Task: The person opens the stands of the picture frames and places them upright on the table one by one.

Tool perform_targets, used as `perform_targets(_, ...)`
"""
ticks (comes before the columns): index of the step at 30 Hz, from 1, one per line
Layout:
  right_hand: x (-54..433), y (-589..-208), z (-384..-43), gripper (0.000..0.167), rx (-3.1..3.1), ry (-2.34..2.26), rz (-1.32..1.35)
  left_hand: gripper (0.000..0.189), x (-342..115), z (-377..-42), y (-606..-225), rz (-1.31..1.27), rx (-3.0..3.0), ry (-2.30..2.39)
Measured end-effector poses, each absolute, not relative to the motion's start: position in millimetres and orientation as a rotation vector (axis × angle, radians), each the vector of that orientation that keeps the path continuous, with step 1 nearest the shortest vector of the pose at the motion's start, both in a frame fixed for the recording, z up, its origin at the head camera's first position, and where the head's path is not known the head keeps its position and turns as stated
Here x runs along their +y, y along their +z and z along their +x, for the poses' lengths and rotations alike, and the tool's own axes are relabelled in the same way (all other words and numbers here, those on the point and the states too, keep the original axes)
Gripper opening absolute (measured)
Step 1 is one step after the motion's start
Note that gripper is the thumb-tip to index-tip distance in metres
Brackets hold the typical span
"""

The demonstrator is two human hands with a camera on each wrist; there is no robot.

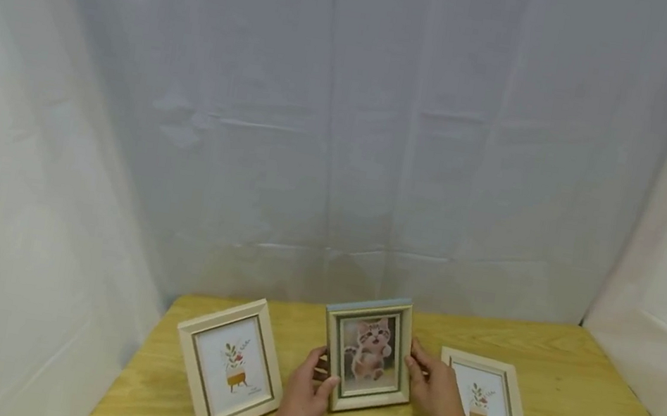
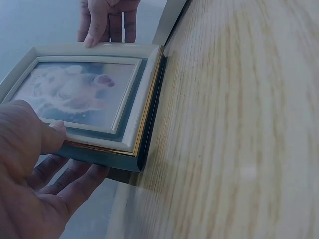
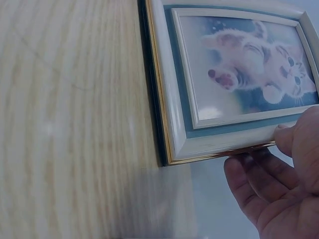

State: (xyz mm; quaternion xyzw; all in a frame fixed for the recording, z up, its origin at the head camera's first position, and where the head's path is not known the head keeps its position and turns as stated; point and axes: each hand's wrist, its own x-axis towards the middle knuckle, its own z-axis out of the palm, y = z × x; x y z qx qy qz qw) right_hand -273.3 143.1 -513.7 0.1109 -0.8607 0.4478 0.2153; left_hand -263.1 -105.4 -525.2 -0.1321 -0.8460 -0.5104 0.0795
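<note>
A picture frame (image 1: 369, 355) with a kitten photo stands upright, leaning slightly back, on the table between both hands. My left hand (image 1: 303, 396) grips its left side, thumb over the front border and fingers at the edge and behind. On the opposite side, my right hand (image 1: 438, 393) pinches the edge, its thumb on the front border in the right wrist view. Cream borders, a blue-green inner band and a gold line show on the frame (image 3: 179, 119) there. Its lower edge is right at the wood surface in the left wrist view. The frame's back is hidden.
On the left stands a cream frame (image 1: 230, 368) with a potted-plant print, turned at an angle. A matching frame (image 1: 487, 411) is at the right, partly behind the right forearm. White sheeting (image 1: 344, 131) encloses the wooden table (image 1: 569, 397) at the back and sides.
</note>
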Motion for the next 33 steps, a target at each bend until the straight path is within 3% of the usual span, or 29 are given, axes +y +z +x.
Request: perform_targets(33, 134, -523, -263, 0.040, -2.283, 1.255, 0.233, 0.044, -108, -267, -525, -0.430, -2.495, -1.475)
